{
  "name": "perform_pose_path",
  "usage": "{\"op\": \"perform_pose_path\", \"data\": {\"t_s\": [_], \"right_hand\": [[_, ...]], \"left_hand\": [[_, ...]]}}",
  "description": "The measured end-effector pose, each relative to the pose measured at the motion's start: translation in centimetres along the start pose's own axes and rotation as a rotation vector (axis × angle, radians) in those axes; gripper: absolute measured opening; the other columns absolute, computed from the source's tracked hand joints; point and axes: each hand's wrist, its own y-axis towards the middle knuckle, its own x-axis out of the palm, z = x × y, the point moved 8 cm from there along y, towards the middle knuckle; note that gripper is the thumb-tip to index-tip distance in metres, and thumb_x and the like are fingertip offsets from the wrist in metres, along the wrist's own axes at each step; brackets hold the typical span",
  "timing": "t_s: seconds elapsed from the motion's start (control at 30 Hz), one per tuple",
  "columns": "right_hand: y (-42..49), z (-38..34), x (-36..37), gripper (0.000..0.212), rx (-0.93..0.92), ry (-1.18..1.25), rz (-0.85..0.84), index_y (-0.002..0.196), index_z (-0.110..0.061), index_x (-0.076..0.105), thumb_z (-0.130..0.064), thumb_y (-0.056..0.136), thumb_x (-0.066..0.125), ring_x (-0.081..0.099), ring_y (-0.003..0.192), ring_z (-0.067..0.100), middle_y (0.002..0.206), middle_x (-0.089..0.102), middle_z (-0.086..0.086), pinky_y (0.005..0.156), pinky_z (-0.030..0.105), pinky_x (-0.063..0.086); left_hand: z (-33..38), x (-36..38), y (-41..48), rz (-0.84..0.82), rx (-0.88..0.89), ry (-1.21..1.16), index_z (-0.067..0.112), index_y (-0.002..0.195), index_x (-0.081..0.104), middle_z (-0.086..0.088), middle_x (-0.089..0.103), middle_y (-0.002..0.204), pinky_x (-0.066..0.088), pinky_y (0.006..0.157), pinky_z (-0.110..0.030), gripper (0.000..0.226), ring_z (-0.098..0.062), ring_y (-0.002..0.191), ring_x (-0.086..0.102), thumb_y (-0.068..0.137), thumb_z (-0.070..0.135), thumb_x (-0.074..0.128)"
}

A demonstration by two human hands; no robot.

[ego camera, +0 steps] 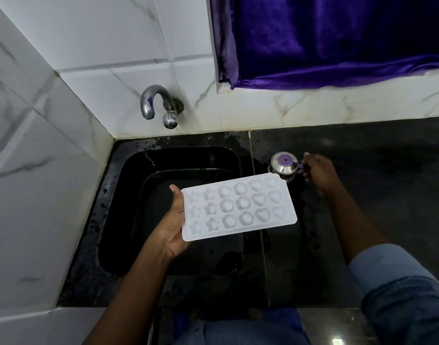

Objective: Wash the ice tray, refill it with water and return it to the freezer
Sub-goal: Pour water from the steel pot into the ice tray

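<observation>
Ice tray (239, 207) held level above the black sink (188, 160), gripped at its left short end by the left hand (175, 220): thumb (175, 190) on top at the far corner, fingers underneath and hidden from view. Right end of the tray reaching past the sink's right edge, over the dark table (363, 170), near the right hand (319, 171) without touching it, and covering, from this angle, the near side of a small steel jug (284, 164). Right hand farther back and to the right, fingers curled round the jug's handle, jug standing on the table just beside the sink. Both hands clamped, each on its own thing, and apart from each other. One tray, white, with eighteen cells in three rows of six: six stars at the left end, six flowers in the middle, six hearts at the right. Cells whitish inside; ice, water or bare plastic impossible to tell. One jug, closed with a lid, purple at the centre; contents hidden. One sink, glossy black inside; water in it or not, impossible to tell. One chrome tap (153, 103) on the tiled wall behind the sink, spout curving down. One purple curtain (338, 38) above the table at the back. Rolled denim sleeve (400, 282) on the right arm.
</observation>
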Motion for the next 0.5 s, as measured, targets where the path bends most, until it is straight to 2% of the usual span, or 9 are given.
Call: {"op": "perform_pose_path", "data": {"t_s": [0.1, 0.33, 0.5], "right_hand": [[0.4, 0.8, 0.6, 0.037, 0.021, 0.027, -0.048, 0.078, -0.013, 0.063, -0.037, 0.105, 0.055, 0.052, 0.058, 0.017, 0.066, 0.058, 0.006, 0.055, 0.029, 0.043], [1.0, 1.2, 1.5, 0.045, -0.010, -0.015, -0.130, 0.069, -0.016, 0.059, -0.044, 0.104, 0.057, 0.044, 0.051, 0.011, 0.056, 0.057, -0.008, 0.051, 0.026, 0.034], [1.5, 1.3, 1.5, 0.053, -0.077, -0.022, -0.144, 0.068, -0.008, 0.059, -0.049, 0.101, 0.062, 0.038, 0.046, 0.012, 0.057, 0.049, 0.006, 0.044, 0.020, 0.032]], "left_hand": [[-0.4, -0.3, -0.1, -0.010, 0.005, 0.000, 0.014, 0.149, 0.056, -0.017, 0.064, 0.145, 0.039, 0.119, -0.062, 0.107, -0.038, 0.134, 0.061, 0.084, 0.091, 0.021], [-1.3, -0.8, -0.7, 0.013, 0.010, 0.017, 0.015, 0.147, 0.058, -0.017, 0.065, 0.144, 0.044, 0.114, -0.059, 0.106, -0.037, 0.132, 0.063, 0.086, 0.090, 0.014], [-2.4, -1.2, -0.9, 0.038, -0.014, 0.027, 0.015, 0.147, 0.059, -0.017, 0.066, 0.143, 0.041, 0.117, -0.063, 0.107, -0.038, 0.132, 0.063, 0.085, 0.091, 0.015]]}}
